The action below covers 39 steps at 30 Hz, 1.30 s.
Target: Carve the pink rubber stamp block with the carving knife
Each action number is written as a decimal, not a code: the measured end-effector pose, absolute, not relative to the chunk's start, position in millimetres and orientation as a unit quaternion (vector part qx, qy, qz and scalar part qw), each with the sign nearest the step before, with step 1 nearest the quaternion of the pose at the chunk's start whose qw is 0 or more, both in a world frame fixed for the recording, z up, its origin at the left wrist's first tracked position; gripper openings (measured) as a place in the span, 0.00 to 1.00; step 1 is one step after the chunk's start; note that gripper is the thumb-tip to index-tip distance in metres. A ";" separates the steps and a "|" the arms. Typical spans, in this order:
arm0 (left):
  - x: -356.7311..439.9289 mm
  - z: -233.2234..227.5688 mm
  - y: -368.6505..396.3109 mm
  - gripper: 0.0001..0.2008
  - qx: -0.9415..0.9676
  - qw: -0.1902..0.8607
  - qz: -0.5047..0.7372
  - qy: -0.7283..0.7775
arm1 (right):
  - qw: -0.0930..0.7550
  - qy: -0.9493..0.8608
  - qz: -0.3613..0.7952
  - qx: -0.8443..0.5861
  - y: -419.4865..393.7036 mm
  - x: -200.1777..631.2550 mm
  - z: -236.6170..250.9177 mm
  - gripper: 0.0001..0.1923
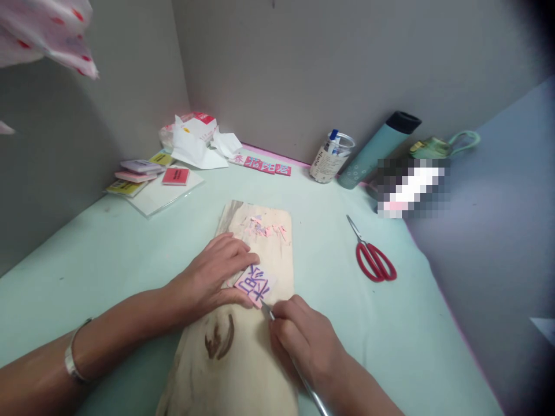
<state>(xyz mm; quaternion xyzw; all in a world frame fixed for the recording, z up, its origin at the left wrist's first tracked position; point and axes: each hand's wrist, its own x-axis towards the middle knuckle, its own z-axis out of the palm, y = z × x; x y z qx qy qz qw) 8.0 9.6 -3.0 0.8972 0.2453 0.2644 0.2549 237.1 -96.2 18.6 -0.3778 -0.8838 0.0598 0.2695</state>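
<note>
On the wooden board (271,370), the left hand (221,271) holds down a small pink block (255,284) marked with purple characters, its thumb along the near edge and its fingers on the far side. The right hand (306,335) grips a slim silver knife (313,396), whose tip meets the block's near corner, beside the left thumb. A silver bracelet (73,358) circles the left wrist. Pink shavings (266,228) lie at the board's far end, beyond the left hand. To the board's right, red-handled scissors (376,263) rest on the pale green tabletop (329,254). Farther back stand a can of pens (327,166) and a leaning teal bottle (375,153); left of them lie a row of carved pieces (267,166), crumpled white paper (188,144) and small wrapped blocks (137,167).
</note>
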 end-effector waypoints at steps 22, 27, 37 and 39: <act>9.1 -0.8 10.1 0.27 0.885 0.281 0.270 0.255 | 0.244 -0.896 -0.018 -0.371 -94.9 233.8 25.9 0.22; 8.7 -2.5 9.8 0.27 0.884 0.278 0.273 0.259 | 0.255 -0.895 -0.031 -0.365 -97.7 231.8 27.2 0.18; 6.6 -4.8 8.3 0.28 0.882 0.285 0.274 0.258 | 0.331 -0.821 -0.045 -0.463 -90.1 245.3 7.3 0.12; 6.6 -6.2 8.3 0.28 0.884 0.280 0.276 0.254 | 0.344 -0.813 -0.032 -0.469 -92.8 243.8 6.5 0.11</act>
